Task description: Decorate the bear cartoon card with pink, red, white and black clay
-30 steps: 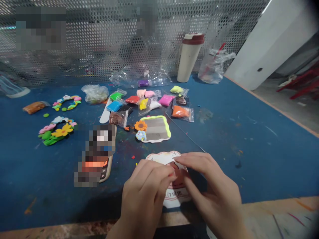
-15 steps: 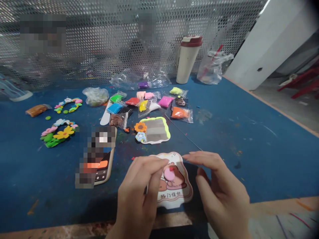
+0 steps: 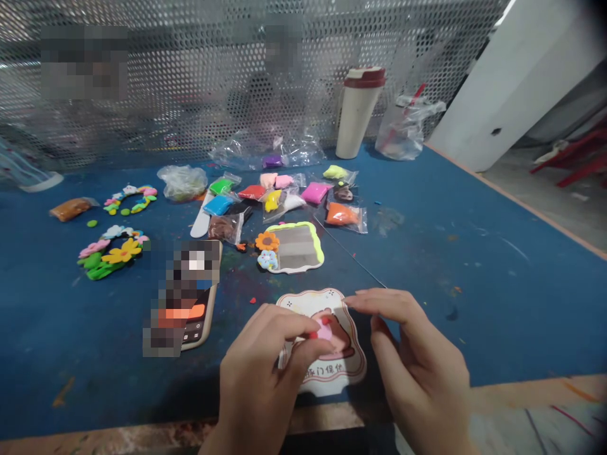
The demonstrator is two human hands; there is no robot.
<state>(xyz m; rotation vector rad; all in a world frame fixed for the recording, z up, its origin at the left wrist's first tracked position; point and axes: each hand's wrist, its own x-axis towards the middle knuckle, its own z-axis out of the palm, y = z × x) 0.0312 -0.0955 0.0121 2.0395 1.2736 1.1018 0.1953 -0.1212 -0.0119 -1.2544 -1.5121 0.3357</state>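
A white card with a cartoon pig and printed characters [image 3: 327, 373] lies at the front edge of the blue table. On its picture rests a pink clay disc [image 3: 324, 330] with red bits at its edge. My left hand [image 3: 270, 360] reaches over the card's left side, thumb and forefinger closed on a small red clay piece [image 3: 313, 331] at the disc. My right hand [image 3: 412, 354] is at the card's right edge, thumb and fingers apart, holding nothing. A mirror with a yellow-green clay border and two flowers [image 3: 298, 248] lies behind the card.
Left of the hands lies a phone [image 3: 208, 309]. Two flowered clay rings [image 3: 114, 253] are farther left. Several clay packets [image 3: 344, 215] lie behind the mirror, with a lidded cup [image 3: 358, 117] and a plastic bag [image 3: 402, 129] at the back.
My left thumb and forefinger have closed at the pink disc, and more red shows there. The card's upper left corner has come into view. My right hand has moved slightly left.
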